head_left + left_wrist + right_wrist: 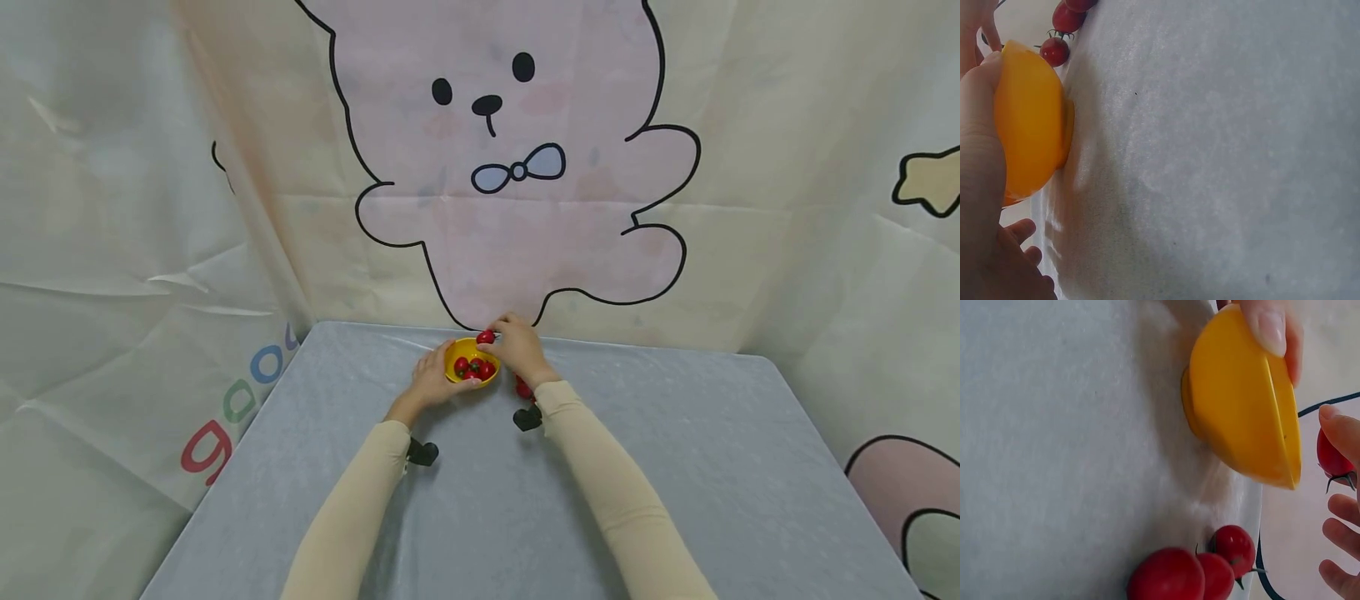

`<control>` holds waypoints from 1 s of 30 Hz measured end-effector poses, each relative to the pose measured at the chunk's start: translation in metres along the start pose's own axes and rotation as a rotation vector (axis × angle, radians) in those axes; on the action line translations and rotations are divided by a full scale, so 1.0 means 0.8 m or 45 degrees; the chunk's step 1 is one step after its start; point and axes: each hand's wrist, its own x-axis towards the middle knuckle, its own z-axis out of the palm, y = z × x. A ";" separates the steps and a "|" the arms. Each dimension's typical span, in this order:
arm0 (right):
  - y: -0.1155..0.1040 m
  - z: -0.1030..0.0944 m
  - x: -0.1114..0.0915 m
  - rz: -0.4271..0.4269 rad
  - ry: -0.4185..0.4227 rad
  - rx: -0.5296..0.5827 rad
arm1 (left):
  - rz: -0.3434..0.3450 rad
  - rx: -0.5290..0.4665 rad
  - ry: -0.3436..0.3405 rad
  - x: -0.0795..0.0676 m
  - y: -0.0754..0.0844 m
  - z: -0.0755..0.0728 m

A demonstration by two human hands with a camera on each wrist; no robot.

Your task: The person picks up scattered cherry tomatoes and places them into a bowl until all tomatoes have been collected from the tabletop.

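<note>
A small yellow bowl (467, 345) stands near the far edge of the table, with several red cherry tomatoes (486, 369) inside. My left hand (431, 380) holds the bowl from the left, thumb along its near side and fingers on the far side. Above the bowl's right rim, my right hand (522, 350) pinches one cherry tomato (1333, 456) by its sides; its green stem end shows in the right wrist view. More cherry tomatoes (1169, 575) lie on the table right of the bowl, partly hidden under the right wrist in the head view.
A grey-blue cloth covers the table (675, 450). Behind it hangs a cream curtain (750, 267) with a printed pink bear, close to the far edge. Dark heart-shaped pieces (528, 417) hang at both wrists.
</note>
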 end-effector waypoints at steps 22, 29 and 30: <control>-0.016 0.032 0.001 -0.004 -0.022 -0.048 | 0.014 0.020 0.039 0.001 -0.002 0.002; -0.018 0.035 0.001 0.007 -0.032 -0.025 | 0.016 0.024 0.022 0.001 -0.003 0.002; -0.018 0.036 0.002 0.005 -0.028 -0.021 | 0.018 0.024 0.023 0.001 -0.003 0.002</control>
